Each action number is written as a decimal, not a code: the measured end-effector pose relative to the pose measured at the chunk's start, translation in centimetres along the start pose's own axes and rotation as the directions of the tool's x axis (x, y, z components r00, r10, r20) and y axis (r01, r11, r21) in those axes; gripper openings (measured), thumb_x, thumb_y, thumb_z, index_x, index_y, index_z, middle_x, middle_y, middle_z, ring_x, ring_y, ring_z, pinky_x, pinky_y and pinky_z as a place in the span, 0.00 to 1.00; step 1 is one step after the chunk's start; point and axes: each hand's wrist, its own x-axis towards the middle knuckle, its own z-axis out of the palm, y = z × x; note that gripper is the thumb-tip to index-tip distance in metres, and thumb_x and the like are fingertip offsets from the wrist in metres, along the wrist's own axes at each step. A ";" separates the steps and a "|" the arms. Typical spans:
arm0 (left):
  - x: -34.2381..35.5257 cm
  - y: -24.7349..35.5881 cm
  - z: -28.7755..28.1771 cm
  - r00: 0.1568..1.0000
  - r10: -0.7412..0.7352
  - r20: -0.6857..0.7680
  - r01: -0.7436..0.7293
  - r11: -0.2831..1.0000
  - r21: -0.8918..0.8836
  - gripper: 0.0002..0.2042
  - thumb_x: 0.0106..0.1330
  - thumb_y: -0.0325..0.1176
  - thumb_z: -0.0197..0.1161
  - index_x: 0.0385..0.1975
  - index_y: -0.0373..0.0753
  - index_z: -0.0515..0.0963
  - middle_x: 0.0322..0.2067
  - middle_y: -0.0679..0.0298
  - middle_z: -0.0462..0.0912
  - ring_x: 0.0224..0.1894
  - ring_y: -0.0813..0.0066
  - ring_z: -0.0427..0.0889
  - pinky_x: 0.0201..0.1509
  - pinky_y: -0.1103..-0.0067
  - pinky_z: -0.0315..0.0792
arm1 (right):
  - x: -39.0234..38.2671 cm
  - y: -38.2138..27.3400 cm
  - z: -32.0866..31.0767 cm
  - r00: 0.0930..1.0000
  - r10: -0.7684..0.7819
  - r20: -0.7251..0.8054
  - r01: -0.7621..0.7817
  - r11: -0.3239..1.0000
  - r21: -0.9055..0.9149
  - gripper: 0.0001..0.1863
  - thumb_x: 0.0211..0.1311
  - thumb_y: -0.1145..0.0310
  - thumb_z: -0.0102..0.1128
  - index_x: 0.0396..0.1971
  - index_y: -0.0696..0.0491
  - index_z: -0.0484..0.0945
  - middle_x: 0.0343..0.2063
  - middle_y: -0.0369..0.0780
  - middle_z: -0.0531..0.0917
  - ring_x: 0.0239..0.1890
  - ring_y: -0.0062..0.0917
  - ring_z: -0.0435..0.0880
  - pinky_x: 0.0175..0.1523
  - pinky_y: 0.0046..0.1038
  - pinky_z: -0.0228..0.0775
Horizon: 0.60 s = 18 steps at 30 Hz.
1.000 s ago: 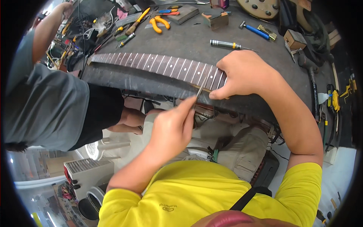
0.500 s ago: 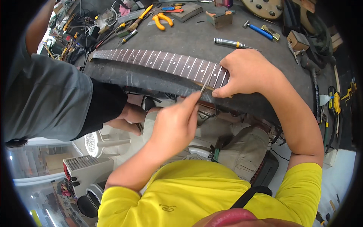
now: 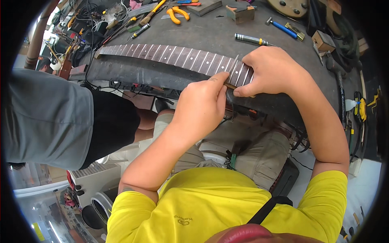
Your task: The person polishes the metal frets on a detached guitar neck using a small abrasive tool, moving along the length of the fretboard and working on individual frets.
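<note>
A long guitar neck point(image 3: 178, 56) with a dark fretboard, pale frets and white dots lies along the front of the workbench. My right hand point(image 3: 273, 71) is closed round its right end, thumb on the near edge and fingers over the far side. At the near edge, my left hand point(image 3: 202, 99) is closed on a slim metal file point(image 3: 236, 61). The file reaches across the fretboard beside a fret, just left of my right hand. Most of the file is hidden by my left fingers.
Behind the neck lie a screwdriver point(image 3: 251, 39), orange-handled pliers point(image 3: 177, 14), a small blue-handled hammer point(image 3: 283, 29) and a wooden block point(image 3: 240, 13). Tools and cables crowd the left end of the workbench point(image 3: 142, 75). Another person in a grey shirt point(image 3: 48, 117) stands close at left.
My left hand has moved forward and right, pushing the file farther across the fretboard. My right hand still grips the neck's end. The other person has shifted slightly.
</note>
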 end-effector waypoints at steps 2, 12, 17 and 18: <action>-1.2 0.8 0.3 0.999 -0.037 0.006 0.037 0.999 0.006 0.17 0.73 0.18 0.67 0.60 0.31 0.86 0.34 0.43 0.89 0.32 0.44 0.91 0.38 0.66 0.83 | -0.2 0.9 0.6 0.999 -0.018 -0.045 0.020 0.999 0.049 0.35 0.44 0.34 0.76 0.28 0.59 0.91 0.23 0.48 0.90 0.32 0.44 0.92 0.44 0.41 0.86; -1.8 0.7 0.3 1.000 -0.007 -0.030 0.007 1.000 -0.001 0.17 0.73 0.19 0.68 0.61 0.31 0.84 0.33 0.42 0.88 0.30 0.44 0.89 0.36 0.66 0.81 | 0.0 0.8 0.7 0.998 -0.019 -0.052 0.020 1.000 0.005 0.37 0.42 0.33 0.75 0.26 0.60 0.90 0.22 0.49 0.88 0.31 0.46 0.91 0.44 0.42 0.86; -5.7 0.1 -1.1 0.998 0.020 -0.054 -0.022 0.998 -0.052 0.16 0.73 0.18 0.67 0.59 0.29 0.85 0.33 0.42 0.88 0.29 0.48 0.89 0.36 0.68 0.81 | 0.3 0.5 1.0 0.996 -0.046 -0.077 0.041 0.997 -0.064 0.36 0.42 0.34 0.75 0.27 0.58 0.91 0.22 0.48 0.89 0.31 0.46 0.92 0.44 0.42 0.86; -4.5 0.1 -1.1 0.998 0.014 -0.055 -0.017 0.999 -0.044 0.16 0.73 0.18 0.67 0.59 0.29 0.85 0.33 0.42 0.88 0.29 0.48 0.89 0.36 0.68 0.81 | 0.2 0.4 0.8 0.996 -0.054 -0.077 0.050 0.997 -0.060 0.36 0.42 0.34 0.75 0.27 0.58 0.91 0.22 0.48 0.89 0.31 0.46 0.92 0.44 0.42 0.86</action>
